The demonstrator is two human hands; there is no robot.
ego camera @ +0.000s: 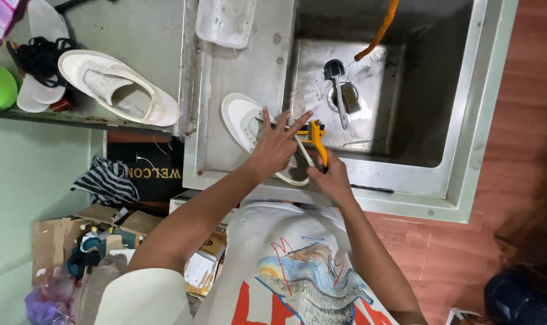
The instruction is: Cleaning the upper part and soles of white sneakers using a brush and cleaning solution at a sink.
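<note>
Both hands on white shoe [244,123]: left [276,147] atop, right [330,176] gripping yellow brush [318,144].

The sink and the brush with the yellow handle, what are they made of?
The sink looks like stainless steel: grey, dull shine, wet glints on its floor. The brush in the right hand looks like hard plastic: bright, smooth yellow. Its bristles are hidden.

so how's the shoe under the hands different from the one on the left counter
The shoe by the sink is pinned by the left hand while the right hand holds a yellow brush to it; the counter shoe lies untouched. The sink shoe is largely hidden by the hands; the counter shoe shows whole, opening up. The sink shoe sits on the steel ledge, the counter shoe next to sandals. Both are white and look like a pair.
</note>
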